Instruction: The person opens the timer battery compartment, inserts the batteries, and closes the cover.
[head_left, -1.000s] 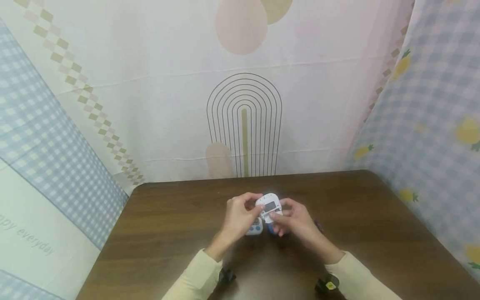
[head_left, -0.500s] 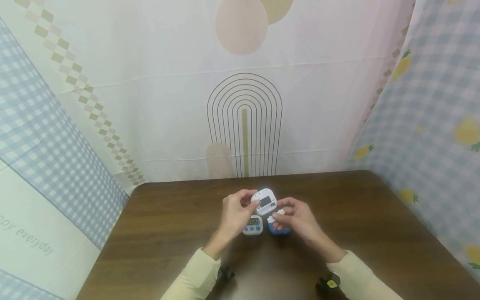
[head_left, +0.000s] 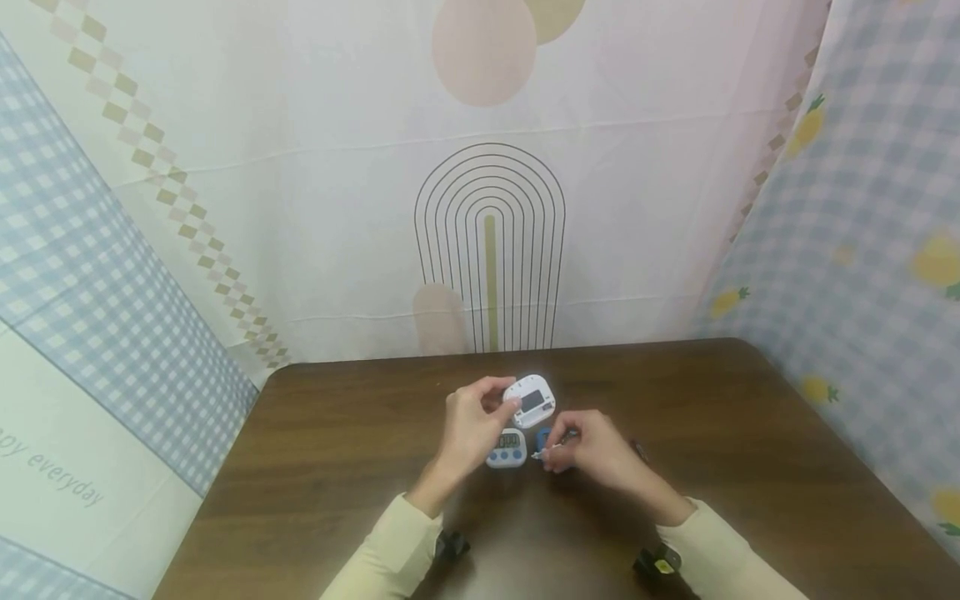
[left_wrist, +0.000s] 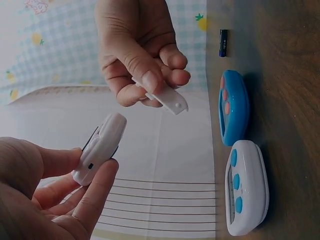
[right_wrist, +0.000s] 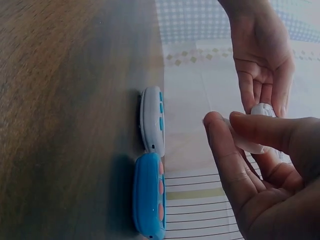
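Observation:
My left hand [head_left: 474, 423] pinches a white digital timer [head_left: 529, 402] by its left edge, above the table, with its back and dark recess facing up. Between thumb and fingers, my right hand [head_left: 596, 447] holds a small white battery cover [left_wrist: 172, 101], apart from the timer. Below them on the table stand a white timer with blue buttons [head_left: 507, 448] and a blue timer with pink buttons [left_wrist: 235, 107], side by side. In the head view the right hand partly hides the blue one.
A dark battery [left_wrist: 223, 43] lies on the brown wooden table [head_left: 337, 467] beyond the blue timer. Patterned cloth [head_left: 337, 208] hangs behind the table and along both sides.
The battery cover has come away from the held timer in my right hand, which has dropped lower and turned. My left hand has shifted slightly left and up with the timer.

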